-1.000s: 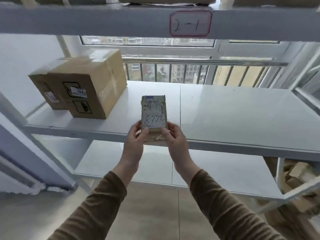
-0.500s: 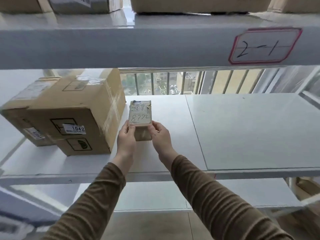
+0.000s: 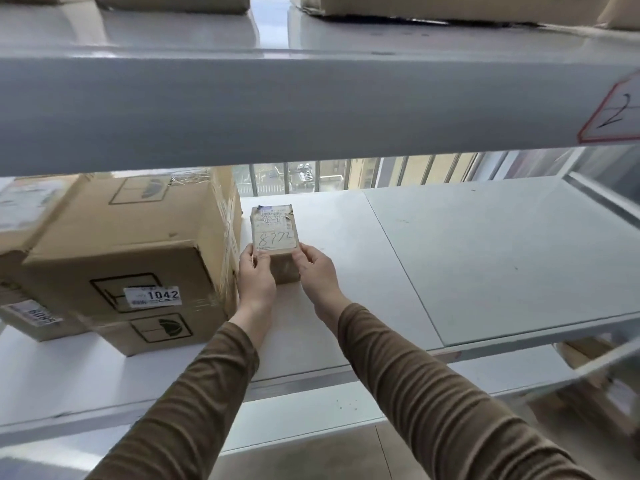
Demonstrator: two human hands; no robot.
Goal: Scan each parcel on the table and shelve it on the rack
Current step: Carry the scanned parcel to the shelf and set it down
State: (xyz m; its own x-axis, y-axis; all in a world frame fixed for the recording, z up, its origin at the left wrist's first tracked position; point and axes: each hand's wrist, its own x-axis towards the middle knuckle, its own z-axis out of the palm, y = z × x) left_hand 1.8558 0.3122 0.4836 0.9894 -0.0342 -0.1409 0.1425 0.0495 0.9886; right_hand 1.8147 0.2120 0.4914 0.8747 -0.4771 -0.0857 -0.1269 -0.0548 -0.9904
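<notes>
A small brown parcel [image 3: 276, 233] with a white label reading "8772" rests on the white rack shelf [image 3: 485, 258], close beside a large cardboard box. My left hand [image 3: 255, 277] grips its near left corner. Its near right corner is held by my right hand [image 3: 316, 271]. Both hands stay closed on the parcel, and their fingers hide its near end.
The large cardboard box [image 3: 131, 261] labelled "1042" stands on the shelf left of the parcel, with another box [image 3: 24, 230] behind it at far left. A shelf beam [image 3: 311, 109] tagged "2" crosses overhead with boxes above. A window railing lies behind the shelf.
Both hands have carried the parcel forward from the shelf's front edge onto the shelf, ending beside the large box. The view has moved closer and lower under the upper beam.
</notes>
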